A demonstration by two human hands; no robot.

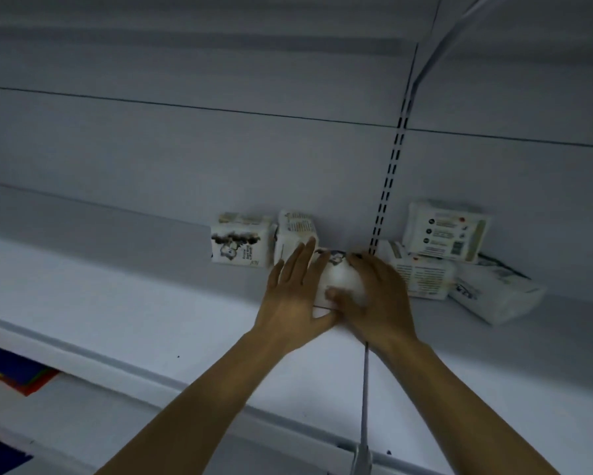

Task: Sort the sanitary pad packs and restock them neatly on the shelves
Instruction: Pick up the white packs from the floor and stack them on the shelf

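A white pad pack (339, 279) lies on the white shelf (134, 303) between my hands. My left hand (293, 296) presses flat against its left side with straight fingers. My right hand (379, 296) curls over its top and right side, thumb on the front. Two white packs with dark print stand upright against the back wall just left of it: one (238, 243) faces front, the other (297, 234) shows its narrow side. To the right, three more white packs lie in a loose heap (446, 255).
A slotted upright (389, 186) runs up the back wall behind my hands. The shelf's front lip (151, 375) crosses the lower part of the view. Colourful goods (17, 371) show on the shelf below at far left.
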